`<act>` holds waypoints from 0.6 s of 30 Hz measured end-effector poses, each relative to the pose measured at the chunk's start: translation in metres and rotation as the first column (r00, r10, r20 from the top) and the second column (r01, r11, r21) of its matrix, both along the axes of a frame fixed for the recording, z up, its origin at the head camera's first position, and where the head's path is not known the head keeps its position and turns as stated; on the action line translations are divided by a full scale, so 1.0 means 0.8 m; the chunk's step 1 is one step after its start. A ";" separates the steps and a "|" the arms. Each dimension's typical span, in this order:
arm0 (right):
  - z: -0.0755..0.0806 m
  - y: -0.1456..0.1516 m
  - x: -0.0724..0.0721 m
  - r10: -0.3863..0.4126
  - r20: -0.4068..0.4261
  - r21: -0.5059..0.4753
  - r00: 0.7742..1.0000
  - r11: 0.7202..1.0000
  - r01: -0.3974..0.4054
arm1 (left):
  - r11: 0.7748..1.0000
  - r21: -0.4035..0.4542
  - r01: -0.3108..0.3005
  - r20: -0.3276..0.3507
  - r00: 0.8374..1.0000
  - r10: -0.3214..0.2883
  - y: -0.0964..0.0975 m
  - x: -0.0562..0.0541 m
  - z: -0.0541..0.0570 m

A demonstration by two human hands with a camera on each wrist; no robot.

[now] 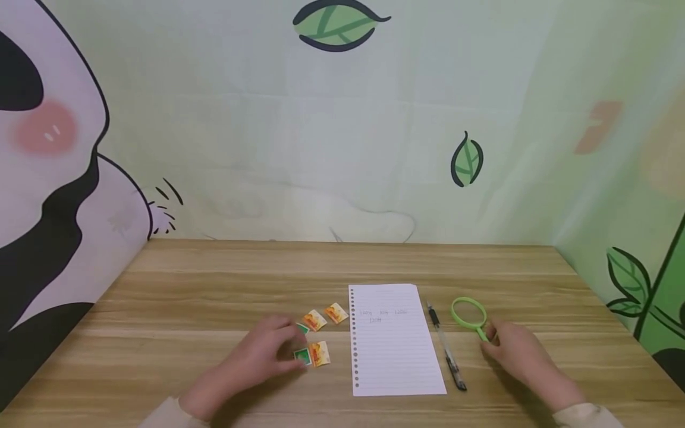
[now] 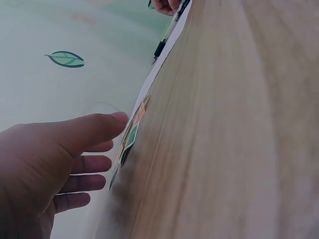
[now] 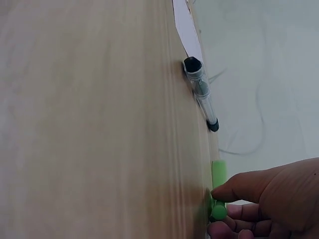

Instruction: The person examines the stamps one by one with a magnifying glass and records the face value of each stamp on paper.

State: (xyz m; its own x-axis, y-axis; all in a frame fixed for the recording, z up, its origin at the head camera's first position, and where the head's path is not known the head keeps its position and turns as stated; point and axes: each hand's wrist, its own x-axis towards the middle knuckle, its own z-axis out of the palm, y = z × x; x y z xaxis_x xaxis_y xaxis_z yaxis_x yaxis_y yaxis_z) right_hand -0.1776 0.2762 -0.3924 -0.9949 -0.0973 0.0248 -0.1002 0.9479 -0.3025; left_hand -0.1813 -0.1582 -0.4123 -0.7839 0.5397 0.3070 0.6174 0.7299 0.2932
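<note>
My right hand [image 1: 516,351] pinches the handle of a light-green magnifying glass [image 1: 483,334] between thumb and fingers. Its round lens points away, at the right of the table; in the right wrist view the green handle end [image 3: 219,211] shows under the thumb. My left hand [image 1: 262,351] hovers beside several small stamp-like papers, its fingers loosely extended and the thumb apart. Three have orange pictures, one of them an orange paper [image 1: 320,353] close to the thumb. Next to it is a green paper [image 1: 302,356]; another green one is partly hidden by the fingers.
A lined, punched sheet [image 1: 398,356] with faint handwriting lies mid-table. Between it and the magnifying glass lies a clear pen [image 1: 446,348] with black ends. The wooden table [image 1: 214,273] meets a cloth backdrop [image 1: 241,148] printed with leaves and a panda.
</note>
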 end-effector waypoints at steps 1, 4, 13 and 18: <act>-0.001 0.000 0.000 0.000 -0.006 0.001 1.000 1.000 0.000 | 1.000 0.001 -0.002 0.015 1.000 0.002 -0.001 0.000 0.000; -0.001 0.001 0.000 0.005 -0.024 0.003 1.000 1.000 -0.005 | 1.000 -0.001 0.011 0.021 1.000 -0.011 -0.003 0.000 -0.003; 0.007 0.006 -0.001 -0.026 -0.026 -0.032 0.999 0.999 0.025 | 0.999 0.003 0.035 -0.006 0.999 -0.035 -0.006 -0.001 -0.008; 0.015 0.001 -0.003 -0.001 -0.096 -0.055 0.995 0.998 -0.004 | 1.000 0.005 0.030 -0.007 1.000 -0.030 -0.005 0.000 -0.007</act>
State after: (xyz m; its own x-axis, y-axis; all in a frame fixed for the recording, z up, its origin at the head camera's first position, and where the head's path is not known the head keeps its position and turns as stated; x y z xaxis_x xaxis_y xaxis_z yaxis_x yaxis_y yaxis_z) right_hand -0.1801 0.2770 -0.3800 -0.9876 -0.0945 0.1257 -0.1327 0.9298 -0.3434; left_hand -0.1815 -0.1624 -0.4178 -0.7650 0.5616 0.3152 0.6413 0.7092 0.2929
